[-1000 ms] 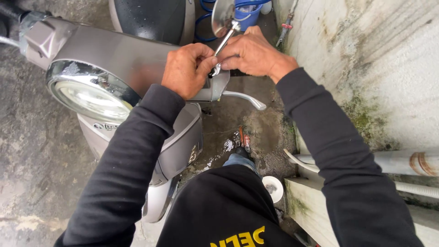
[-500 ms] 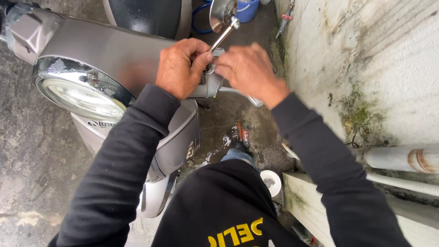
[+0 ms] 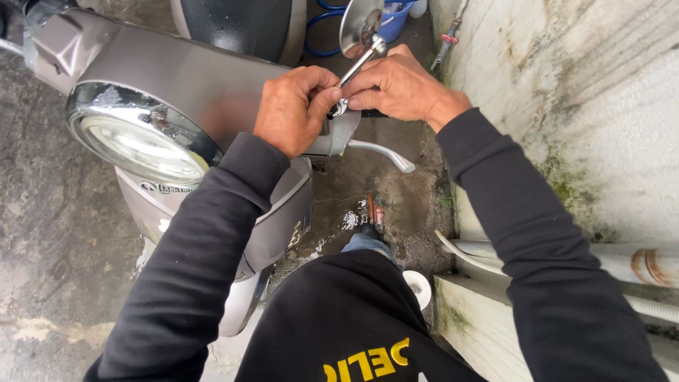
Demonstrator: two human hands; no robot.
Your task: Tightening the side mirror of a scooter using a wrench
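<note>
- Gripping the base of the mirror stem (image 3: pixel 357 65), both hands meet at the scooter's handlebar end.
- left hand (image 3: pixel 293 110): fingers curled, thumb and fingertips pinched together on the stem's lower end, near the mount.
- right hand (image 3: pixel 399 88): fingers closed over the handlebar just beside the stem; what sits under the palm is hidden, possibly the grip.
- round mirror (image 3: pixel 361 25) tops the stem, tilted, above both hands.
- brake lever (image 3: pixel 382 152) sticks out below the right hand, untouched.
- headlight (image 3: pixel 138 145) with chrome rim sits left of the hands on the grey scooter cowl (image 3: pixel 184 78).
- mossy wall (image 3: pixel 566 92) right; wet concrete floor (image 3: pixel 49 233) below.
</note>
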